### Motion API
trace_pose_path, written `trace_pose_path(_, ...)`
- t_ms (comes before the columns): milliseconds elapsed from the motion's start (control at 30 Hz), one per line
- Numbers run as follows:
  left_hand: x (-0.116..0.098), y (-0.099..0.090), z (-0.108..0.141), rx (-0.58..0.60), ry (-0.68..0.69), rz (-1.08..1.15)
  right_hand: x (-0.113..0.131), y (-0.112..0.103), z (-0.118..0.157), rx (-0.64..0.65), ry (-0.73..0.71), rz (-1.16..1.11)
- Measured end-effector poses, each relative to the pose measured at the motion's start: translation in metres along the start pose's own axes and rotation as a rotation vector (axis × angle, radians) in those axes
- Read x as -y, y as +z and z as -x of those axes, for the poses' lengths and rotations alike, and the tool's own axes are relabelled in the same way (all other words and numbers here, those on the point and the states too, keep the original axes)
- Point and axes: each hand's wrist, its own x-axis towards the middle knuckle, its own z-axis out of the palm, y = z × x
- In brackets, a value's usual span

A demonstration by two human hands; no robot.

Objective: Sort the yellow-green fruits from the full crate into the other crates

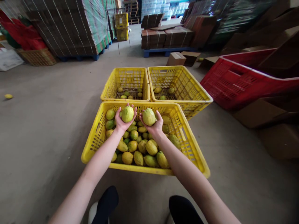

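Note:
My left hand (pixel 125 121) is palm up, fingers curled around the underside of a round yellow-green fruit (pixel 127 114). Beside it, my right hand (pixel 155 125) cradles another yellow-green fruit (pixel 149 117), slightly larger and paler. Both hands are raised over the far half of a yellow plastic crate (pixel 191 146). Inside that crate lie many similar fruits (pixel 151 147), some greener, some yellow with an orange tint, round to oval. My forearms and hands hide part of the pile. The exact kind of fruit is unclear.
Behind stand two more yellow crates, a left one (pixel 106 88) and a right one (pixel 187 84), with several fruits at the bottom. A red crate (pixel 233 81) and cardboard boxes are on the right. One yellow fruit (pixel 8 96) lies on the floor at left. Wrapped pallets (pixel 70 28) stand behind.

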Motion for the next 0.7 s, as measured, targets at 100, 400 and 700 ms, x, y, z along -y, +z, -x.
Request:
trace_pose_path(100, 0.0002, -0.0012, 0.0, -0.003, 0.008, 0.016, -0.0044, 0.0036, 0.0024, -0.037, -0.004, -0.016)
trace_pose_path(400, 0.0035, 0.0014, -0.0013, -0.069, 0.003, 0.032, 0.0003, -0.0045, -0.0042, -0.022, -0.062, 0.064)
trace_pose_path(700, 0.0036, -0.0005, 0.0037, -0.214, 0.006, 0.145, 0.0014, 0.0035, 0.0004, -0.089, 0.009, 0.067)
